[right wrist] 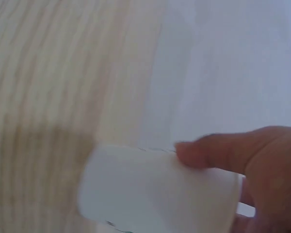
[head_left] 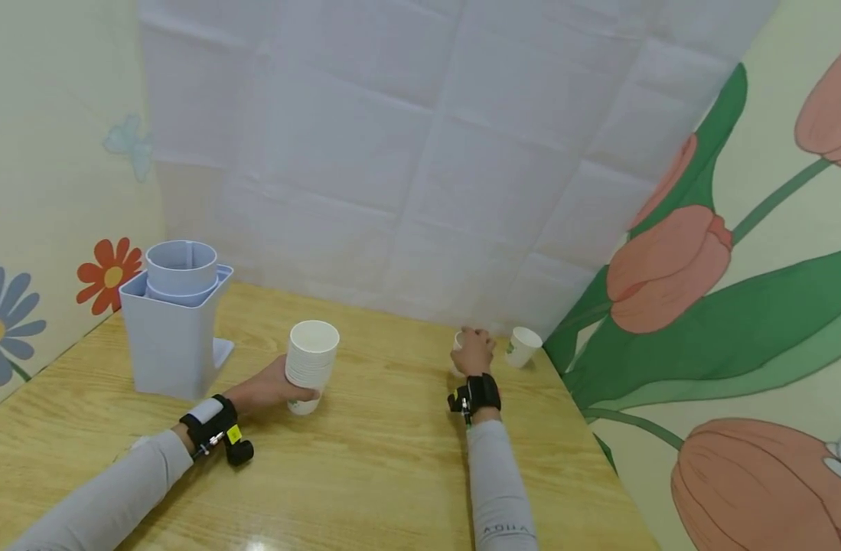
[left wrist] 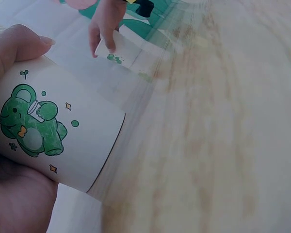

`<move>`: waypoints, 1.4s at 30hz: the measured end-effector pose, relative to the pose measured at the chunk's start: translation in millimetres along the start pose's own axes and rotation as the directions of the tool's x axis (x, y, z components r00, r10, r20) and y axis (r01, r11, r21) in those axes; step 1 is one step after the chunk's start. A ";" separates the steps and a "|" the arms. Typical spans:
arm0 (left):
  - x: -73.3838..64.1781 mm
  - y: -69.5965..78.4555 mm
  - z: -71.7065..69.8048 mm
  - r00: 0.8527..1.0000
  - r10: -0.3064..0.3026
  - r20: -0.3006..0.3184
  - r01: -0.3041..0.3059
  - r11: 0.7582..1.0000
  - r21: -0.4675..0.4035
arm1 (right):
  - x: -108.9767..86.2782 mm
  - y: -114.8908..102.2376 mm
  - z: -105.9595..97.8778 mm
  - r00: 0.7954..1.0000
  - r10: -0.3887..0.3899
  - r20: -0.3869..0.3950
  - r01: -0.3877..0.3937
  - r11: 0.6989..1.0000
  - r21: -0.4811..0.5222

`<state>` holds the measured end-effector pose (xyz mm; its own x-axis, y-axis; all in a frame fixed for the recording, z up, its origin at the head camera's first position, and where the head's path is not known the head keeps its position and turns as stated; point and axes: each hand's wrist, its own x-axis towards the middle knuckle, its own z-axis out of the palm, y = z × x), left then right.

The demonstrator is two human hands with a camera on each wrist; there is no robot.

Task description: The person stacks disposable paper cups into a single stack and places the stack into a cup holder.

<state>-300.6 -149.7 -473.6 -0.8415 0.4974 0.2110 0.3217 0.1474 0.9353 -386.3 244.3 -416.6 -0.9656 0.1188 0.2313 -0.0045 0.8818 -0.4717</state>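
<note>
My left hand [head_left: 272, 384] grips a tall stack of nested white paper cups [head_left: 311, 358] near its lower part, left of the table's middle. A green bear print shows on the lowest cup in the left wrist view. Toward the back right, my right hand [head_left: 474, 353] holds a single white paper cup [right wrist: 150, 187] near its rim, thumb on its side. The hand hides much of that cup in the head view. Just to its right, another paper cup [head_left: 523, 347] stands apart on the table.
A pale blue square container [head_left: 165, 344] with a round cylinder [head_left: 181, 269] in its top stands at the left back. The wooden table [head_left: 365, 467] meets a white cloth backdrop [head_left: 365, 191] behind and a tulip-patterned wall [head_left: 668, 298] at right.
</note>
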 end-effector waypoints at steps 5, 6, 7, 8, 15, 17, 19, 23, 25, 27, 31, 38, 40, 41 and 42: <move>-0.8 2.6 -1.8 1.000 0.012 -0.006 -0.012 1.000 0.000 | -8.7 -15.2 -13.9 0.993 -0.093 0.069 0.095 0.995 -0.034; -1.0 2.9 -1.6 1.000 0.011 -0.007 -0.011 1.000 0.003 | -11.2 -18.6 -16.7 0.990 -0.109 0.091 0.113 0.993 -0.040; -1.1 3.1 -1.2 1.000 0.009 -0.010 -0.009 1.000 0.006 | -13.7 -22.1 -19.2 0.987 -0.117 0.113 0.123 0.992 -0.039; -1.5 3.2 -0.7 1.000 0.007 -0.010 -0.007 1.000 0.006 | -16.2 -25.7 -21.3 0.982 -0.130 0.134 0.136 0.990 -0.039; -3.1 3.4 1.8 1.000 -0.003 -0.010 0.003 1.000 0.003 | -33.0 -49.4 -26.2 0.940 -0.174 0.293 0.190 0.981 -0.027; -3.0 2.9 1.8 1.000 0.002 -0.006 -0.002 1.000 0.000 | -36.7 -57.3 -26.5 0.932 -0.192 0.308 0.213 0.976 -0.035; -2.4 2.3 1.7 1.000 0.008 -0.001 -0.008 1.000 0.000 | -40.2 -65.4 -26.7 0.926 -0.211 0.314 0.232 0.972 -0.028; -1.3 0.6 1.5 1.000 0.013 0.000 -0.013 1.000 -0.002 | -47.1 -81.0 -24.9 0.909 -0.274 0.316 0.289 0.957 0.000; -1.1 0.1 1.5 1.000 0.010 -0.003 -0.010 1.000 -0.005 | -51.7 -89.5 -24.3 0.899 -0.310 0.308 0.323 0.946 0.010; -1.2 0.2 1.2 1.000 0.010 0.000 -0.010 1.000 -0.006 | -55.6 -97.2 -22.6 0.893 -0.345 0.287 0.356 0.934 0.015; -1.1 0.7 1.4 1.000 0.012 0.005 -0.012 1.000 0.000 | -64.7 -111.9 -21.9 0.891 -0.385 0.241 0.384 0.922 0.050; -1.1 1.8 2.1 1.000 0.000 -0.007 0.000 1.000 0.007 | -73.9 -130.3 -20.9 0.883 -0.465 0.069 0.446 0.875 0.187; -1.2 2.5 2.3 1.000 -0.005 -0.011 0.005 1.000 0.011 | -74.3 -134.8 -18.5 0.875 -0.483 -0.024 0.474 0.848 0.235; -1.3 2.8 2.4 1.000 -0.008 -0.013 0.008 1.000 0.013 | -74.7 -137.3 -17.3 0.869 -0.489 -0.077 0.491 0.831 0.261; -1.3 3.3 2.5 1.000 -0.008 -0.013 0.008 1.000 0.016 | -75.5 -139.9 -16.2 0.860 -0.494 -0.132 0.510 0.810 0.292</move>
<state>-297.4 -147.7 -471.5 -0.8496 0.4851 0.2073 0.3217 0.1650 0.9324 -308.6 119.4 -354.3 -0.7936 -0.2728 0.5439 -0.5714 0.6413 -0.5120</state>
